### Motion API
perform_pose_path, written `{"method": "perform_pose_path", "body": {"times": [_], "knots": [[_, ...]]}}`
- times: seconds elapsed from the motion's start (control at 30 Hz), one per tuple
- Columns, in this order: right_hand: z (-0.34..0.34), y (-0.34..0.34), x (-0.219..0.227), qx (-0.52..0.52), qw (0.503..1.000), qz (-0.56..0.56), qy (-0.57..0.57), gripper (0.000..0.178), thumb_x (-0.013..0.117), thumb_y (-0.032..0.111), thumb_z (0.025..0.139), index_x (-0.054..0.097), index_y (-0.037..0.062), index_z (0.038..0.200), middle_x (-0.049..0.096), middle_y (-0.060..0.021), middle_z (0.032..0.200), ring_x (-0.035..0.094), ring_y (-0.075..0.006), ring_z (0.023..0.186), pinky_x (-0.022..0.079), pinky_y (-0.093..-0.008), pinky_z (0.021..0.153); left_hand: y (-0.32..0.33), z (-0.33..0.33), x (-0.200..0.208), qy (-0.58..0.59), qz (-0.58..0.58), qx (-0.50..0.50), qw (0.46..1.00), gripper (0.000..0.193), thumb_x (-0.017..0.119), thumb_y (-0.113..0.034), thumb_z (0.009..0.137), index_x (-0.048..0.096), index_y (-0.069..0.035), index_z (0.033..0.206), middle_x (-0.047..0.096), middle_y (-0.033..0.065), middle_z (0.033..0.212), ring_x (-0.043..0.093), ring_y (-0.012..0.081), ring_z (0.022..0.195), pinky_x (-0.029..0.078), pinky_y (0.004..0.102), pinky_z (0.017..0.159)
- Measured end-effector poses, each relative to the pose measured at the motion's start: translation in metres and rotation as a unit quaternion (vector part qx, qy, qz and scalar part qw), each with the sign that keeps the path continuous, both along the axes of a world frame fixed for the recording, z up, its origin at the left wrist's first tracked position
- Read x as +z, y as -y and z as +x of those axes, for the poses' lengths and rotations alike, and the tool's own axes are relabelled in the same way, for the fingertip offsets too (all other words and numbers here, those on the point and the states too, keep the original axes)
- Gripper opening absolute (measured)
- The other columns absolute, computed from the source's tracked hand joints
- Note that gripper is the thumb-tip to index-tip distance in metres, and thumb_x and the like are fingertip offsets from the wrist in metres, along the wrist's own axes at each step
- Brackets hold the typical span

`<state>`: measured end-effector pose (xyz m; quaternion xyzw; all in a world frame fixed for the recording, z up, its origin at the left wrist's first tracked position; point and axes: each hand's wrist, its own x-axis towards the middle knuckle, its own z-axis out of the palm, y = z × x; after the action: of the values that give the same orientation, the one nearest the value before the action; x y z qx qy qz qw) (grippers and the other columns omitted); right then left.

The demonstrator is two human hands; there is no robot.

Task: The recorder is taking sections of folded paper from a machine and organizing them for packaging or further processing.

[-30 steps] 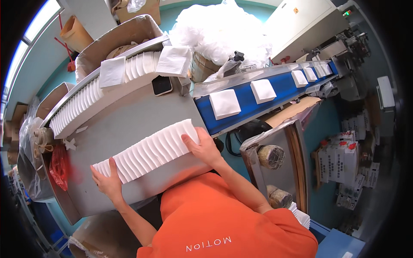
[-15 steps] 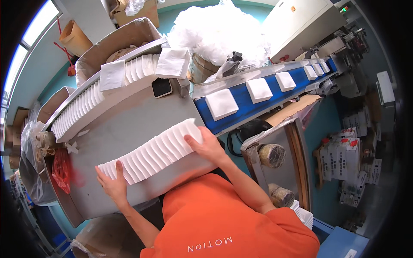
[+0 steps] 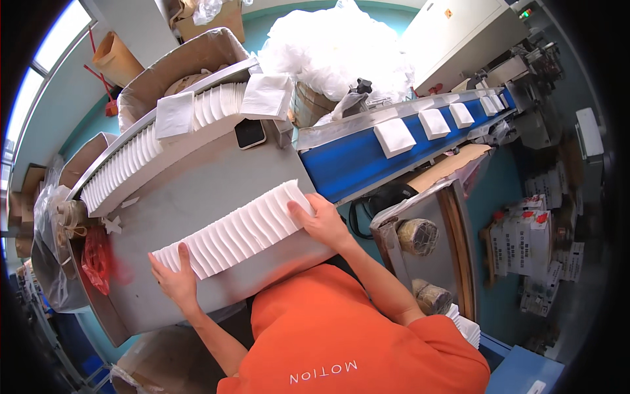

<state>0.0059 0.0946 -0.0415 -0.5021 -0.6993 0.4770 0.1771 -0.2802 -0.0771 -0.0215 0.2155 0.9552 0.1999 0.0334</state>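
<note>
A long row of white folded paper napkins (image 3: pixel 239 230), stood on edge and pressed together, lies across the grey metal table (image 3: pixel 216 174) in front of me. My left hand (image 3: pixel 174 276) cups its left end, with the thumb on the near side. At the right end my right hand (image 3: pixel 319 222) presses against the outermost napkin, thumb over the top. Both hands are closed on the same row. Part of my fingers is hidden behind the napkins.
More napkins stand in a curved rack (image 3: pixel 131 161) along the table's far edge, beside a black-topped device (image 3: pixel 250 134). To the right, a blue conveyor belt (image 3: pixel 341 171) carries several white napkin stacks (image 3: pixel 394 138). A red plastic bag (image 3: pixel 96 259) hangs at the left.
The napkin stacks on the belt have moved away toward the far right, leaving the belt's near end bare. My hands and the row between them have barely shifted.
</note>
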Motion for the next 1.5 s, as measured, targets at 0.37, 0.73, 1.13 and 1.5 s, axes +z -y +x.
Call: {"method": "perform_pose_path", "body": {"times": [0.37,0.73,1.13,1.5], "knots": [[0.032,-0.009,-0.026,-0.278,0.853,-0.306,-0.319,0.04,0.063,0.031,0.097,0.056,-0.0025,0.117,0.064,-0.0075,0.105,0.064,-0.0142,0.091,0.054,-0.0253,0.079,0.004,0.0,0.007,0.031,0.009,-0.032,0.999,0.095,0.065,-0.063,0.085,0.033,0.001,0.147,0.042,0.0259,0.145,0.041,0.0412,0.135,0.035,0.047,0.11],[0.02,0.006,-0.016,-0.044,0.945,-0.304,-0.111,0.047,0.058,0.043,0.098,0.062,0.0051,0.124,0.065,-0.0006,0.104,0.057,-0.0074,0.086,0.049,-0.026,0.073,0.006,0.004,-0.002,0.029,0.064,-0.008,0.997,0.094,0.065,-0.061,0.086,0.033,0.002,0.147,0.042,0.0281,0.144,0.041,0.0429,0.134,0.034,0.0465,0.11],[0.005,0.0,-0.039,-0.148,0.889,-0.37,-0.225,0.041,0.063,0.034,0.096,0.061,0.0024,0.122,0.068,-0.0036,0.104,0.063,-0.0112,0.093,0.051,-0.0263,0.076,0.0,0.007,0.002,0.031,0.061,-0.018,0.998,0.092,0.064,-0.06,0.087,0.033,0.003,0.146,0.042,0.0279,0.145,0.041,0.0429,0.134,0.034,0.0468,0.11],[-0.011,0.0,-0.008,-0.065,0.995,-0.045,-0.064,0.045,0.06,0.041,0.098,0.059,0.0002,0.116,0.066,-0.0058,0.105,0.059,-0.0131,0.093,0.047,-0.0273,0.085,-0.009,0.017,0.012,0.089,0.041,-0.035,0.995,0.094,0.068,-0.059,0.084,0.032,0.0,0.148,0.04,0.0259,0.147,0.039,0.0411,0.137,0.034,0.0453,0.111]]}}
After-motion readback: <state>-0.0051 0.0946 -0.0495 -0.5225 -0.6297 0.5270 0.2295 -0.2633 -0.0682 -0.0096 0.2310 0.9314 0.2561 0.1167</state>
